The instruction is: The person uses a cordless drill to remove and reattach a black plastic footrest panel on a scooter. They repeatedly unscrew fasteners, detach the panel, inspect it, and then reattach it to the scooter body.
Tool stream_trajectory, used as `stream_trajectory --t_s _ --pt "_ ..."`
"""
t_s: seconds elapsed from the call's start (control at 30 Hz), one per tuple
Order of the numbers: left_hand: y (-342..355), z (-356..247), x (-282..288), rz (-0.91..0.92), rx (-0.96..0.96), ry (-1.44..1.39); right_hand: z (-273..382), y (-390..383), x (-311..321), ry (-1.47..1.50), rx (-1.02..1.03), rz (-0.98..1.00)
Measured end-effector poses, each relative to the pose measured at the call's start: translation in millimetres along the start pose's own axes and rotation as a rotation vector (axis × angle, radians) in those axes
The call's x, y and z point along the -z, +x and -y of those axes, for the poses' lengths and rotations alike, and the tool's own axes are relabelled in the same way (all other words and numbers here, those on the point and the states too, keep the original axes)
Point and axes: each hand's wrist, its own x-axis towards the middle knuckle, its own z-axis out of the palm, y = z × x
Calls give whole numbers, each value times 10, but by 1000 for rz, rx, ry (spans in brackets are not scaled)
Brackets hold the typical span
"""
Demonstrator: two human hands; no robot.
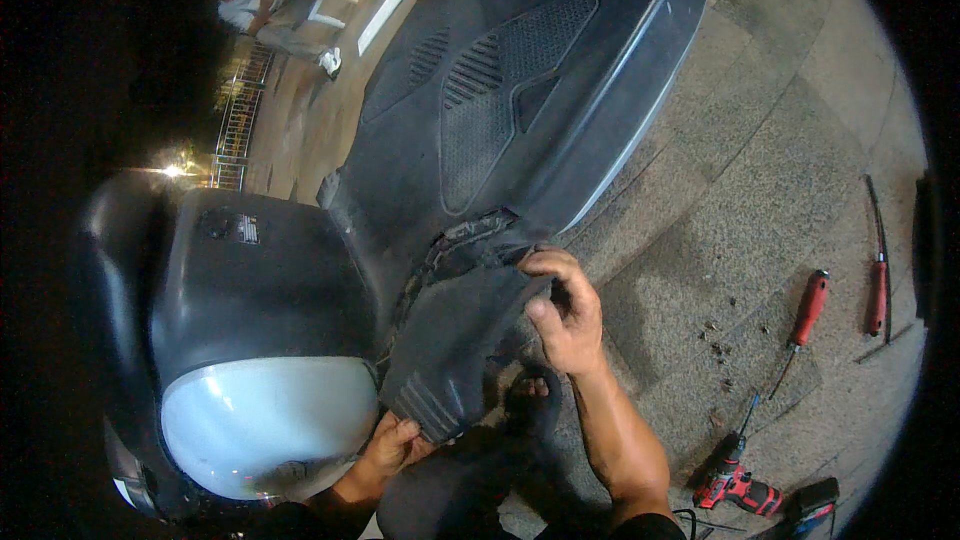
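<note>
My right hand (565, 320) is closed on the upper right edge of a dark plastic panel (450, 330), fingers bent over it. My left hand (390, 450) pinches the panel's lower left edge, which has ridges. The panel sits against the black scooter body, just below the footboard (510, 70) with its textured pads; a rough, dark opening shows along its upper side. To the left is a black body section (260, 260) above a pale silver panel (270, 420).
Two red-handled screwdrivers (810, 310), several small fasteners (720, 340), a red-black drill (730, 490) and a black battery pack (812, 500) lie on the stone pavement (720, 190). A seated person (270, 0) and a railing (240, 120) are beyond the scooter.
</note>
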Motion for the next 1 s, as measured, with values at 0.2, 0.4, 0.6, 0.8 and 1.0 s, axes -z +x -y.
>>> stream_trajectory --t_s 0.2,0.4,0.6,0.8,1.0 --pt "113 -57 -395 -153 -129 13 225 35 -86 137 -216 -202" --pt "147 -104 -515 -203 -139 -115 255 119 -154 87 -216 -324" --pt "248 -135 -357 -180 -82 -230 370 171 -53 -60 -280 -274" --pt "252 -90 -506 -217 -129 -215 403 219 -81 -272 -72 -274" --pt "237 -45 -514 -212 -110 -162 638 339 -15 -680 217 -45"
